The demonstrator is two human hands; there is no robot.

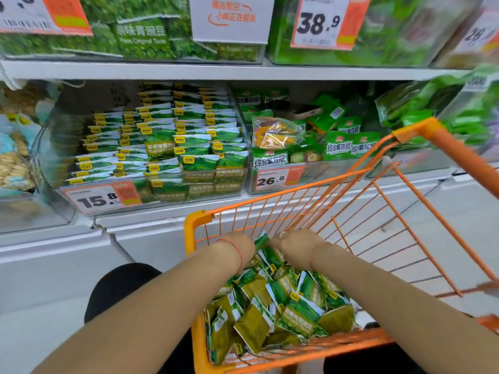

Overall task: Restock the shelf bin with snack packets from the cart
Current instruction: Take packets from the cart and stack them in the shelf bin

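A view looking down from a person's head at a shop shelf and an orange wire cart (193, 228). The cart fills the frame from 3 o'clock round to 6 o'clock. Its basket holds a loose heap of small green and olive snack packets (280, 306), piled toward the end nearest the person.

Both bare forearms reach into the cart from 6 o'clock. The left hand (237, 245) and right hand (294, 242) sit close together over the far end of the heap, fingers curled downward. One green packet (261, 240) stands upright between the two hands and touches both; whether either hand actually grips it cannot be told, because the fingertips are hidden. Each wrist wears a thin red string.

At 10 o'clock, on the lower shelf, sits a clear shelf bin (54, 168) with a price tag (101, 198) reading 15.8 on its front. It is packed with neat rows of matching green packets (162, 136), stacked higher on the right than on the left.

Just right of it, at 12 o'clock, a second clear bin (252, 179) tagged 26.8 holds larger bright green bags (339, 145), jumbled.

The upper shelf (162, 70), across the top, carries bigger green bags.
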